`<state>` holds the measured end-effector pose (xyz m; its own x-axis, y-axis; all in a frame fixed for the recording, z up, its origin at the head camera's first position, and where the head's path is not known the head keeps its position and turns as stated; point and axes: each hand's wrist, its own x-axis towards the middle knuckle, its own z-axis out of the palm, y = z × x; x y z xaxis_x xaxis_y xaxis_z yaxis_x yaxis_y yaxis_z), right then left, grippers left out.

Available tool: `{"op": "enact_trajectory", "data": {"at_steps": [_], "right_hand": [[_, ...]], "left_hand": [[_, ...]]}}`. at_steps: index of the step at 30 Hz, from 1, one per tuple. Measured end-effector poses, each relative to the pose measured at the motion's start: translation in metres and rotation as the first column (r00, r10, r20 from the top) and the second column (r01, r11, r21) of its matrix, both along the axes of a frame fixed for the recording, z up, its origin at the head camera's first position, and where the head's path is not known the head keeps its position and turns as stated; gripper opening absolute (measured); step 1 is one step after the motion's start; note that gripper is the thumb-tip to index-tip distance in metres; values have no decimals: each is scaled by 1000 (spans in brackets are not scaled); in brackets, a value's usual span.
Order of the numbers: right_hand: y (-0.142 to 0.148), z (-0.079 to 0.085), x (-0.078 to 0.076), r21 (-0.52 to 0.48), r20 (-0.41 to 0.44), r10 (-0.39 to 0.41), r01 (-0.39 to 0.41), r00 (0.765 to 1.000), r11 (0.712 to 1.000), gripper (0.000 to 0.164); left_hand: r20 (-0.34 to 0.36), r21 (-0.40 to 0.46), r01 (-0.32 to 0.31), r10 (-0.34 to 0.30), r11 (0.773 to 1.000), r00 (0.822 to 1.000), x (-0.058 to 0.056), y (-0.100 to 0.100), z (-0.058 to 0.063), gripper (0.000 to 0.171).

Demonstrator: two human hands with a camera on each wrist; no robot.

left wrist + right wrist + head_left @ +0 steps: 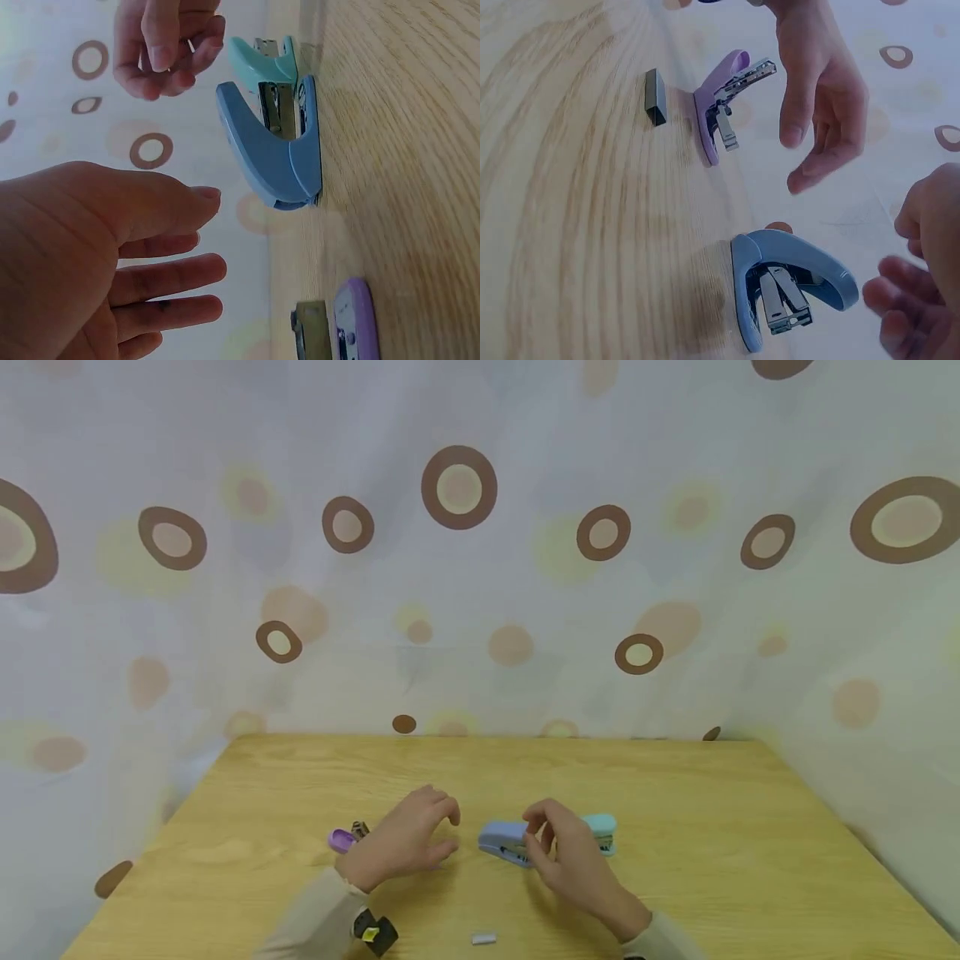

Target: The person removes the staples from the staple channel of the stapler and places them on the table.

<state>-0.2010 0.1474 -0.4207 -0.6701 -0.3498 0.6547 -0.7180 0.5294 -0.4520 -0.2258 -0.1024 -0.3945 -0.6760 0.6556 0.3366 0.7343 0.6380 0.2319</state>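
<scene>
A blue stapler (501, 835) stands on the table between my two hands; the left wrist view shows its top arm raised from its base. My left hand (408, 833) hovers to its left, fingers loosely bent and holding nothing. Above the stapler's right end is my right hand (573, 860); both wrist views show its relaxed fingers apart from the stapler. Behind the right hand, a mint-green stapler (602, 828) is partly hidden. Beyond the left hand lies a purple stapler (342, 840), spread open with its metal parts sticking up in the right wrist view.
A short strip of staples (483, 938) lies near the front of the wooden table (675, 793). Behind the table hangs a pale curtain (525, 585) with brown rings. A black strap with a small block (377, 933) is on the left wrist.
</scene>
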Motion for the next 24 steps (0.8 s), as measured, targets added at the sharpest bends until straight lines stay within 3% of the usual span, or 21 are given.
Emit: {"op": "enact_trajectory", "data": {"at_steps": [6,10,18,24], "right_hand": [[-1,-6,0,67,32,-132,130,991,989,34],[-1,-9,1,114,113,-178,165,978,980,37],[-3,-9,2,162,308,-177,132,935,978,33],[2,-18,0,112,376,-105,68,920,991,23]], "left_hand": [[29,-67,2,0,998,1000,-5,26,-3,24],[22,-91,23,-21,996,1000,-7,40,-2,28],[58,-86,55,-50,995,997,-13,50,-6,27],[135,-73,48,-38,996,990,-14,56,-11,27]]}}
